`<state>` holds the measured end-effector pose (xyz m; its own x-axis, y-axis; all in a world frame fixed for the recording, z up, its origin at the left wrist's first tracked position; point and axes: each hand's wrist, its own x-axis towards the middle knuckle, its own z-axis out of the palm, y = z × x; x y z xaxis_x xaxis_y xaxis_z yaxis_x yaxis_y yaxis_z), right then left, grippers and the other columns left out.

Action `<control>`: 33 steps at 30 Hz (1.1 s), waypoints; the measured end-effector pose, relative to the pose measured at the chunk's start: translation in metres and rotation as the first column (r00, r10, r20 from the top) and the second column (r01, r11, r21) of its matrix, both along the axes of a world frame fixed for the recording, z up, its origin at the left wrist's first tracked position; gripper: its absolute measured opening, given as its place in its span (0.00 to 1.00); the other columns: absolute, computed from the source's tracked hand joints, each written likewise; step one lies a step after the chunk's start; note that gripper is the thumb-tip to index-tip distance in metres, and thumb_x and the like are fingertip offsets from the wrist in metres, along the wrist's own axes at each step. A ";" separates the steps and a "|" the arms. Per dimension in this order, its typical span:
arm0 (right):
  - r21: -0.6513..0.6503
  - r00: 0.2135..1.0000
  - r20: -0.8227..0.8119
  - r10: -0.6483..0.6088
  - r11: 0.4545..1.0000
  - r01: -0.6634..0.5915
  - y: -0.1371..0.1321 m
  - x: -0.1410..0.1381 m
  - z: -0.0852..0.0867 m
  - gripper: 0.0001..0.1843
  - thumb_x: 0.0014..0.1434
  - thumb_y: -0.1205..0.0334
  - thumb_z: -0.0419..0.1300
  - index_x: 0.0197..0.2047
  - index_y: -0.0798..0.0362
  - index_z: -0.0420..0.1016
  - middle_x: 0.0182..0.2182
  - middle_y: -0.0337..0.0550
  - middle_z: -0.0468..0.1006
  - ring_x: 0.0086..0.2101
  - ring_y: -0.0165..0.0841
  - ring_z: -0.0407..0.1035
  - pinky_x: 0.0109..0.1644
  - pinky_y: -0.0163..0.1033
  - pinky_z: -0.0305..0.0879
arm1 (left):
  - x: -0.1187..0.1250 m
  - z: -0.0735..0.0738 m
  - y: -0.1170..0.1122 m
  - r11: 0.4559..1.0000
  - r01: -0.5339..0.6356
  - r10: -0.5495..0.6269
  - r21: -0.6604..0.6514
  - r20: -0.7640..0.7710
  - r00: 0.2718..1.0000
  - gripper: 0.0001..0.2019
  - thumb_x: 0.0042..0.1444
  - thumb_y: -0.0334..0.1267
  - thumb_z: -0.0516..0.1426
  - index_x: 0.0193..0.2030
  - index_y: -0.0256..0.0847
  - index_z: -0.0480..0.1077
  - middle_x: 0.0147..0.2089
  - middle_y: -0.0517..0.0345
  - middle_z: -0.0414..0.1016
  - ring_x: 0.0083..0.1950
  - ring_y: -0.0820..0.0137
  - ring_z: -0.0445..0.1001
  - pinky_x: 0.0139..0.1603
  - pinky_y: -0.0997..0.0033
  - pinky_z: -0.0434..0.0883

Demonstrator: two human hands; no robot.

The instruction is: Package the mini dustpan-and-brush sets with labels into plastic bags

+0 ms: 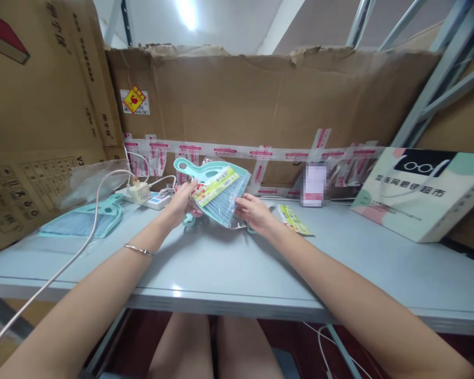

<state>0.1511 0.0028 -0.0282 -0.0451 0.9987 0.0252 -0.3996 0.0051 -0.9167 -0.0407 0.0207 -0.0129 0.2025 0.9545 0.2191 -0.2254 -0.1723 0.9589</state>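
I hold a small teal brush-and-dustpan set (217,188) in a clear plastic wrapper above the grey table (237,268). A yellow-green label runs across its front. My left hand (180,202) grips its left side, fingers closed on it; a thin bracelet circles that wrist. My right hand (253,211) pinches the wrapper's lower right edge. A second label card (293,219) lies flat on the table just right of my right hand.
Another teal dustpan set (82,220) in plastic lies at the table's left. A white power strip (148,196) with a cable (63,268) sits behind it. Cardboard walls (268,100) enclose the back and left. A printed box (422,190) leans at the right.
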 end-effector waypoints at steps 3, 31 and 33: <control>-0.088 0.987 -0.160 0.020 0.996 -0.035 0.000 0.000 -0.002 0.08 0.52 0.76 0.55 0.29 0.52 0.65 0.23 0.35 0.75 0.24 0.24 0.70 0.32 0.29 0.69 | 0.000 0.002 -0.001 0.997 0.074 -0.074 0.004 -0.025 0.997 0.21 0.52 0.58 0.54 0.33 0.39 0.65 0.21 0.58 0.67 0.16 0.73 0.63 0.14 0.74 0.58; -0.049 0.958 -0.144 -0.246 0.969 0.242 0.007 0.000 -0.003 0.14 0.52 0.68 0.64 0.31 0.50 0.59 0.21 0.35 0.75 0.23 0.27 0.72 0.27 0.31 0.72 | 0.002 -0.002 0.003 0.945 -0.292 0.287 0.145 0.049 0.957 0.11 0.48 0.44 0.59 0.30 0.40 0.64 0.28 0.62 0.67 0.28 0.73 0.68 0.26 0.76 0.68; -0.045 0.956 -0.107 -0.273 0.962 0.269 0.010 0.000 -0.003 0.16 0.49 0.70 0.65 0.32 0.49 0.59 0.19 0.33 0.72 0.20 0.27 0.70 0.24 0.30 0.69 | 0.002 -0.003 0.004 0.945 -0.290 0.286 0.153 0.051 0.957 0.11 0.47 0.45 0.60 0.30 0.41 0.64 0.28 0.62 0.68 0.30 0.71 0.69 0.27 0.75 0.68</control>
<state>0.1516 0.0131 -0.0312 0.2287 0.9734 -0.0150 -0.4866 0.1009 -0.8678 -0.0384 0.0249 -0.0158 -0.0842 0.9243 0.3724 -0.1703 -0.3815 0.9085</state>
